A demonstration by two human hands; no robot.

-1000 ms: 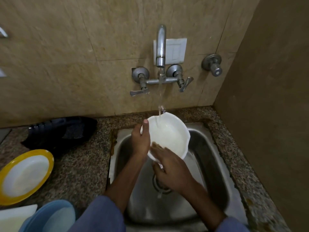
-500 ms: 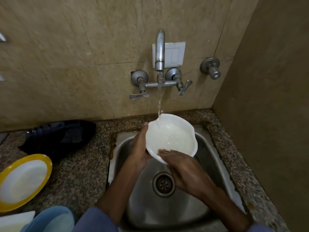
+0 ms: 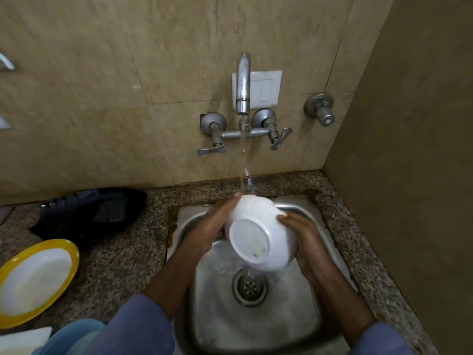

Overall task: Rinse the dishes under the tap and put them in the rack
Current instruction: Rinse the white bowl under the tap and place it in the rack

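A white bowl (image 3: 261, 239) is held over the steel sink (image 3: 289, 326), turned so its flat underside faces me. Water from the wall tap (image 3: 243, 83) runs onto its far upper side and drips off its lower edge toward the drain (image 3: 249, 286). My left hand (image 3: 210, 226) grips the bowl's left side, fingers reaching its far rim. My right hand (image 3: 304, 239) cups its right side. The bowl's inside is hidden.
On the speckled counter to the left lie a white plate with a yellow rim (image 3: 33, 280), a black object (image 3: 89, 213), a blue dish (image 3: 76, 334) and a white piece (image 3: 23, 340) at the bottom edge. A side wall (image 3: 414, 175) stands close on the right.
The bowl has been flipped from opening-up to underside toward me. My right hand moved from its near rim to its right side. Water now runs over its outside.
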